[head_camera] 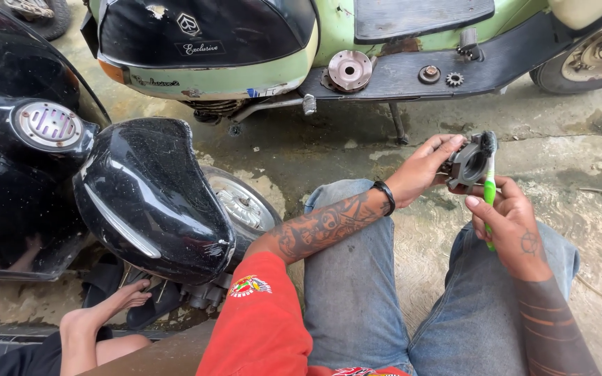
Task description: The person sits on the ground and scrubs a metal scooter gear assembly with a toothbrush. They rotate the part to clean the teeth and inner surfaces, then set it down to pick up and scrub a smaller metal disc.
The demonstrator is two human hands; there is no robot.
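My left hand grips a grey round metal part with a ring-shaped opening, held above my knees. My right hand holds a green toothbrush upright, its dark bristled head resting against the top of the metal part. Both forearms are tattooed, and a black band sits on my left wrist. I sit in blue jeans and a red shirt.
A pale green scooter stands ahead, with a metal disc, a nut and a small gear on its footboard. A black scooter's front fender is at left. Another person's bare foot rests lower left. Wet concrete floor.
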